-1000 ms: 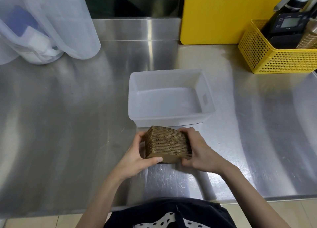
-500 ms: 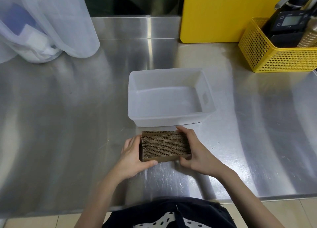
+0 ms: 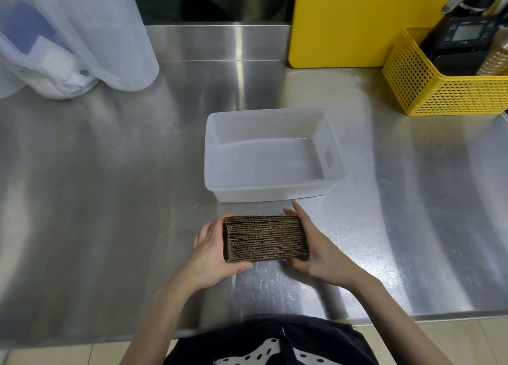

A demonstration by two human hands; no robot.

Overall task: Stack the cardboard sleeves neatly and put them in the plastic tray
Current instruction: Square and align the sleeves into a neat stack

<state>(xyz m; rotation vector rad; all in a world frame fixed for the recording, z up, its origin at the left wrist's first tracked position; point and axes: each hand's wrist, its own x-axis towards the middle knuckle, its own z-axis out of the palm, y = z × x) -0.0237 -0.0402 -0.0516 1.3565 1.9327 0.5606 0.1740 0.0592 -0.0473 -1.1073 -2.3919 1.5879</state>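
A squared-up stack of brown cardboard sleeves [image 3: 266, 238] stands on edge on the steel counter, its corrugated edges facing up. My left hand [image 3: 213, 252] presses its left end, thumb curled under the near side. My right hand [image 3: 316, 248] clamps the right end, fingers reaching along the far side. Just beyond the stack sits the translucent white plastic tray [image 3: 211, 155], with nothing in it.
A yellow perforated basket [image 3: 428, 89] with a digital scale stands at the back right. A yellow board [image 3: 357, 21] leans against the back wall. Clear plastic containers [image 3: 82, 35] stand at the back left. The counter's front edge runs close to my body.
The stack has been turned from a tilted pose to level and square between my hands, which pressed its ends together. The tray has not moved.
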